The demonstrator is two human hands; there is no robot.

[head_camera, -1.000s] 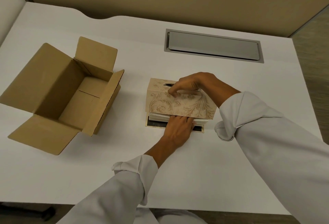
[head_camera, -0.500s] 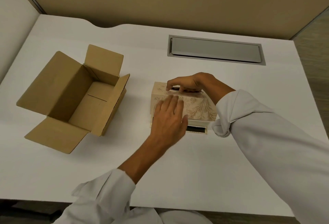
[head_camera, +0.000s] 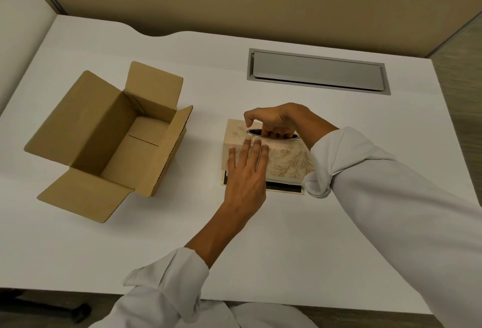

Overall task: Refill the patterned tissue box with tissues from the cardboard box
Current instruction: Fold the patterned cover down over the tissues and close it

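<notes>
The patterned tissue box [head_camera: 287,163] stands in the middle of the white desk, beige with a leaf print and an oval metal-rimmed slot on top. A dark base plate [head_camera: 284,186] shows under its near edge. My left hand [head_camera: 246,171] lies flat against the box's near side, fingers spread and reaching its top edge. My right hand [head_camera: 276,121] arches over the top, with several fingers dipped into the slot. The cardboard box [head_camera: 109,139] sits open to the left, flaps out, and its inside looks empty. No tissues are visible.
A grey metal cable hatch [head_camera: 318,72] is set into the white desk [head_camera: 287,249] behind the tissue box. A beige partition runs along the back, and a white panel closes the left side. The desk's near edge is just below my sleeves.
My left hand rose from the base at the box's near edge to lie flat on its near side. My right fingers went from resting on top into the slot.
</notes>
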